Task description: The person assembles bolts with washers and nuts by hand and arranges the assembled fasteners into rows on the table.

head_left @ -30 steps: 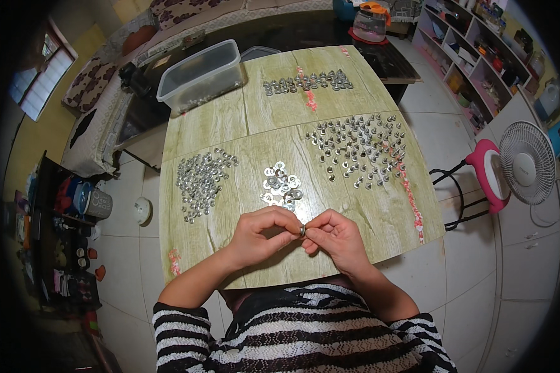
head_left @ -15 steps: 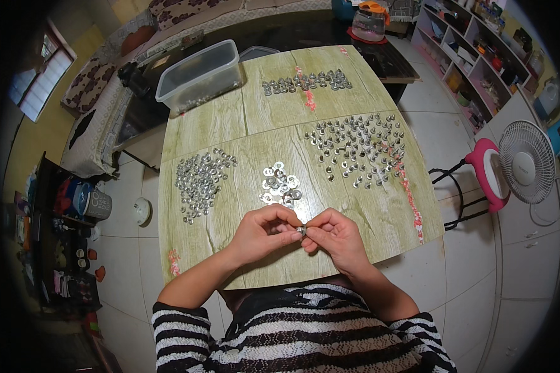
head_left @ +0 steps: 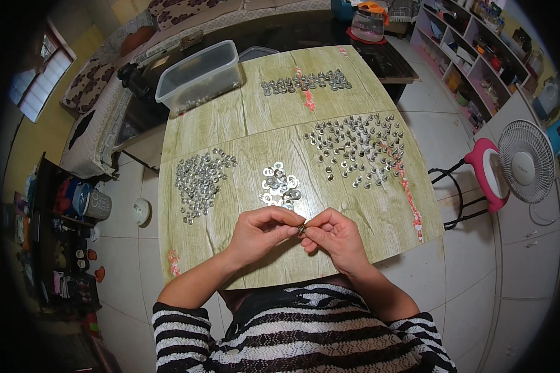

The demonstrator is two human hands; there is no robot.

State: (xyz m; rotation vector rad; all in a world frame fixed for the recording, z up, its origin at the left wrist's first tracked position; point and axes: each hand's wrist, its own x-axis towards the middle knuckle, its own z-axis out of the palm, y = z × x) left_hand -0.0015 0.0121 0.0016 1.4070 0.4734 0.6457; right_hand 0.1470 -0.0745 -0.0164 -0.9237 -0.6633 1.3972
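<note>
Both hands meet over the near edge of the wooden desk (head_left: 230, 130), fingertips together around a small metal part (head_left: 302, 228) that is too tiny to make out in detail. The left hand (head_left: 261, 231) is curled, its thumb and forefinger pinching the part from the left; the right hand (head_left: 333, 235) is curled too and pinches the same part from the right, so the two hands touch at the fingertips. Just beyond them on the desk lies a small heap of flat washers (head_left: 279, 185). To the left of that, well apart, is a loose pile of small metal nuts (head_left: 199, 180). To the right, a wide spread of upright metal bolts (head_left: 358, 148) covers much of that side of the desk. At the far edge, a short double row of metal pieces (head_left: 306, 81) is lined up, and a clear plastic tub (head_left: 199, 74) stands at the far left corner. Off the desk to the right are a pink stool (head_left: 488, 174) and a white fan (head_left: 527, 160) on the tiled floor.
</note>
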